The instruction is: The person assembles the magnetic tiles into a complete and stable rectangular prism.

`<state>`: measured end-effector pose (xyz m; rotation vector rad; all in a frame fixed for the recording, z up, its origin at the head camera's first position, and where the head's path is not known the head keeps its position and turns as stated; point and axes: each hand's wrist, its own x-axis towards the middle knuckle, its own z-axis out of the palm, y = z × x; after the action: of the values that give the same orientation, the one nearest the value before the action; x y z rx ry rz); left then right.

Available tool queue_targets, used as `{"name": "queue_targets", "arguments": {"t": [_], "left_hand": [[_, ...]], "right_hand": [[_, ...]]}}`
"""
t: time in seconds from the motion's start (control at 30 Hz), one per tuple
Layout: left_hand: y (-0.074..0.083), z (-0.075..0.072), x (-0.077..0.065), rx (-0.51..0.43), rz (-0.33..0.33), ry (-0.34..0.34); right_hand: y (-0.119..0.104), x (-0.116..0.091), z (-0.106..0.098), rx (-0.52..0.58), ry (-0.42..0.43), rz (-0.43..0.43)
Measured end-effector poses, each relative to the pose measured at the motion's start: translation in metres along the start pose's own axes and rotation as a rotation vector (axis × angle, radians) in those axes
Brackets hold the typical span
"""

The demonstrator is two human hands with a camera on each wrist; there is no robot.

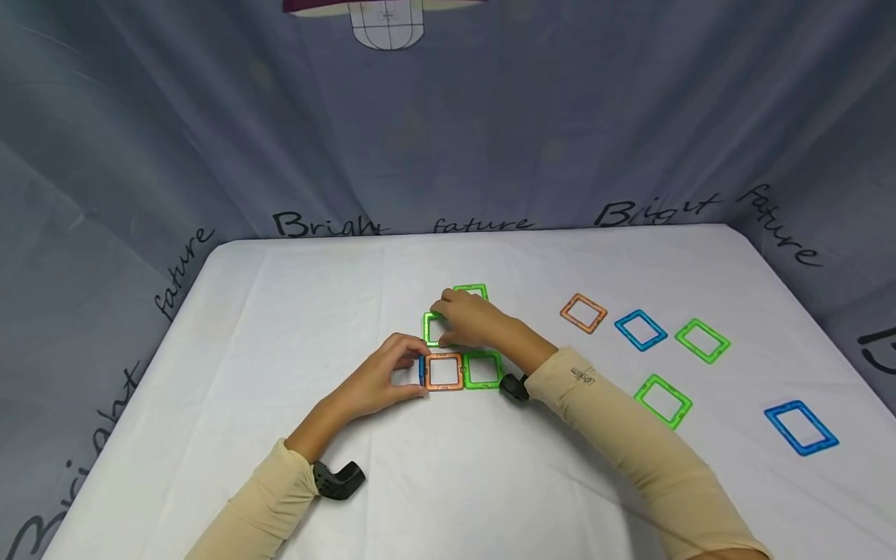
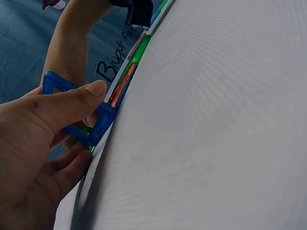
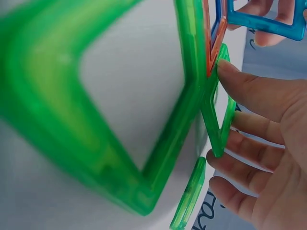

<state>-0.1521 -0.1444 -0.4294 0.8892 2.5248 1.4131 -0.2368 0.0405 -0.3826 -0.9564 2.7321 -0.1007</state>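
My left hand point(image 1: 381, 377) pinches a blue square magnetic tile point(image 2: 102, 123) between thumb and fingers, standing it on edge along the left side of an orange square tile point(image 1: 444, 387). That orange tile lies flat, with a green tile point(image 1: 483, 385) against its right side. Just behind the orange one, my right hand point(image 1: 476, 319) grips another green tile point(image 3: 212, 120) by its edges, thumb on the near side and fingers on the far side. Partly covered by the right hand, one more green tile point(image 1: 470, 287) lies further back.
Right of the hands, loose tiles lie flat on the white table point(image 1: 560, 482): an orange one point(image 1: 584, 313), a blue one point(image 1: 641, 330), green ones point(image 1: 703, 341) and another blue one point(image 1: 801, 428) near the right edge. Grey cloth point(image 1: 490, 140) with handwriting surrounds the table.
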Motion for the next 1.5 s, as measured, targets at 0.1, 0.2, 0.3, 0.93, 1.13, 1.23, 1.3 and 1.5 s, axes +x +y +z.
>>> {"name": "queue_targets", "arguments": {"t": [0.1,0.2,0.3,0.93,1.13,1.23,1.3,1.5], "left_hand": [[-0.001,0.000,-0.001,0.007,0.001,0.009],[-0.001,0.000,-0.001,0.014,0.001,0.012],[-0.001,0.000,0.000,0.012,0.001,0.009],[-0.003,0.000,0.000,0.024,0.005,0.007],[-0.004,0.000,0.000,0.033,0.003,0.011],[-0.005,0.001,0.000,0.032,0.007,0.015],[-0.005,0.001,0.000,0.028,0.011,0.017],[-0.005,0.002,0.001,0.019,0.023,0.023]], "right_hand": [[0.000,-0.002,0.002,-0.002,0.027,-0.014],[0.000,-0.005,0.003,-0.003,0.051,-0.026],[-0.001,-0.007,0.002,-0.002,0.060,-0.029],[-0.001,-0.010,0.003,0.038,0.080,-0.060],[0.000,-0.011,0.004,0.069,0.132,-0.081],[0.001,-0.013,0.003,0.076,0.184,-0.109],[0.001,-0.015,0.003,0.077,0.213,-0.125],[0.000,-0.019,0.001,0.086,0.254,-0.136]]}}
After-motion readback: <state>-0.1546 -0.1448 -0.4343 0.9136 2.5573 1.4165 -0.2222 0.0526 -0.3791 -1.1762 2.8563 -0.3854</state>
